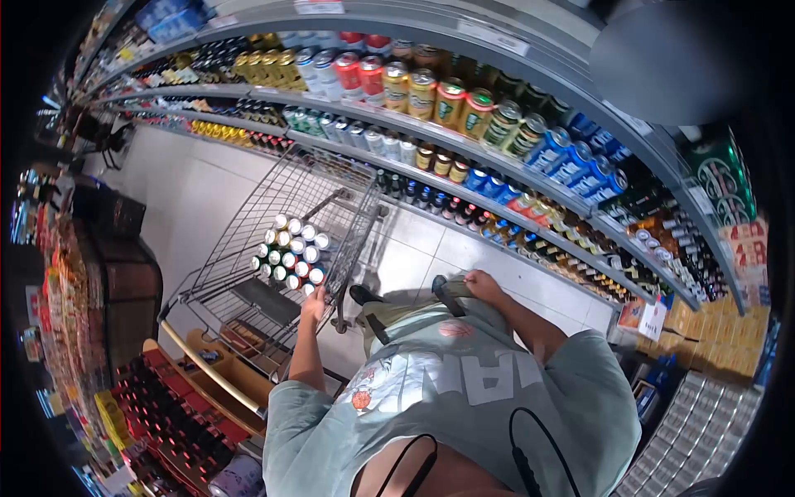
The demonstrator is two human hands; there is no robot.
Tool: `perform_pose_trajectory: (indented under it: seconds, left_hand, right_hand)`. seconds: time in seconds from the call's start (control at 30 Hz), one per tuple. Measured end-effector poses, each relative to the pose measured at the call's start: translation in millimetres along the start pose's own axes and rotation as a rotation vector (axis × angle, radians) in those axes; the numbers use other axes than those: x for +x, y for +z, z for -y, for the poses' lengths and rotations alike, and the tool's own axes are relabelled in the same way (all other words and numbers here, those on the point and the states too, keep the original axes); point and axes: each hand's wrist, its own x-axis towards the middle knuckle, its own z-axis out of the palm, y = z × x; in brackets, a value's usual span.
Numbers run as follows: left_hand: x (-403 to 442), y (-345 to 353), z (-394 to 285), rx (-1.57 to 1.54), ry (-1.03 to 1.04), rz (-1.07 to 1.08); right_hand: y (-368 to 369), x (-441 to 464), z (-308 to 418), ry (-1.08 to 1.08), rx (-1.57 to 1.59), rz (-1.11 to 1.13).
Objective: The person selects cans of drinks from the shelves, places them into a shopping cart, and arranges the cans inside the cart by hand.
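Note:
My left hand (314, 306) is at the near side of a wire shopping cart (265, 186), its fingers stretched out beside the nearest can. Several upright cans with pale tops (290, 259) stand grouped in the cart, some green and some red. Beside my right thigh, my right hand (479, 285) has its fingers curled in; whether they hold anything is too small to tell. It is apart from the cart and the shelf.
Ahead, a curved-looking shelf (348, 108) holds rows of cans and bottles. Stacked silver cans (696, 431) and yellow cartons (720, 335) are at the right. A wooden display (211, 377) with dark, red-marked bottles (161, 414) stands at the lower left. Pale tiles (406, 257) cover the floor.

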Motion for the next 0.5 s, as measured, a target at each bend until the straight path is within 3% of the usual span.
perform_pose_trajectory:
  seconds: [0.03,0.07,0.13,0.2,0.27,0.33,0.4,0.5]
  left_hand:
    - [-11.9,4.7,-10.4,-0.158,0.005,0.031]
    - [-7.7,8.5,-11.2,-0.06,0.056,0.023]
    - [-28.7,19.7,-33.7,-0.244,-0.034,0.088]
    - [-13.9,39.1,-9.3,-0.28,0.034,0.084]
    - [-31.7,47.1,-26.8,-0.18,0.015,0.088]
    - [-35.9,60.9,-18.8,-0.022,0.108,0.012]
    - [-52.2,73.6,-33.0,-0.009,0.104,-0.008]
    - [-58.6,94.6,-28.2,0.051,0.132,-0.018]
  right_hand:
    - [-26.5,-28.5,-8.3,0.04,-0.084,-0.171]
    - [-44.7,-45.4,-33.1,0.1,-0.042,-0.256]
    - [-79.4,-77.8,-51.9,0.252,0.066,-0.391]
    - [-117.4,-95.4,-63.9,0.13,0.187,-0.567]
    - [-167.9,-100.3,-48.2,-0.003,0.114,-0.695]
    - [-235.1,-110.9,20.7,0.114,0.197,-0.691]
    - [-292.6,-113.9,69.8,-0.306,-0.044,-0.881]
    - [-371.1,-102.9,124.7,-0.538,-0.341,-0.983]
